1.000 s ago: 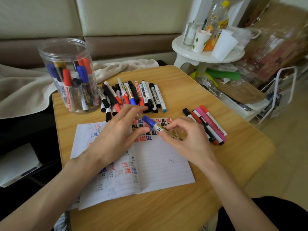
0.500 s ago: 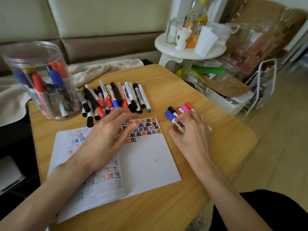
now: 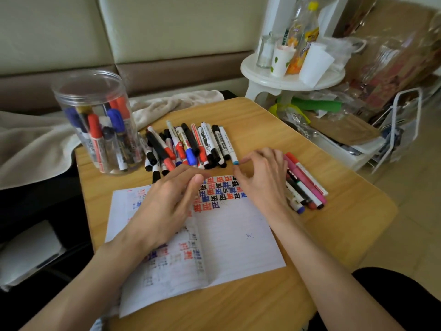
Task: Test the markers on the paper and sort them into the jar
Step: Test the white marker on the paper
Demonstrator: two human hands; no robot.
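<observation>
A clear plastic jar (image 3: 95, 130) at the table's back left holds several red, blue and black markers. A pile of loose markers (image 3: 191, 146) lies beside it, behind the open notebook paper (image 3: 233, 240), which is covered in red, blue and black test marks. My left hand (image 3: 167, 206) rests flat on the paper and holds nothing. My right hand (image 3: 262, 180) hovers at the paper's top right corner with thumb and forefinger apart, just short of a white marker with a light-blue cap (image 3: 229, 149). It is empty. A second group of markers (image 3: 307, 187) lies right of that hand.
The wooden table (image 3: 346, 223) ends close on the right and front. A beige blanket (image 3: 35, 144) lies behind the jar. A white stool (image 3: 286, 80) with cups and bottles stands behind the table, with bags, boxes and a wire rack (image 3: 403, 130) on the floor.
My right hand laid the blue-capped marker down with the group on the right, let it go, and moved left toward the pile. My left hand stayed on the paper.
</observation>
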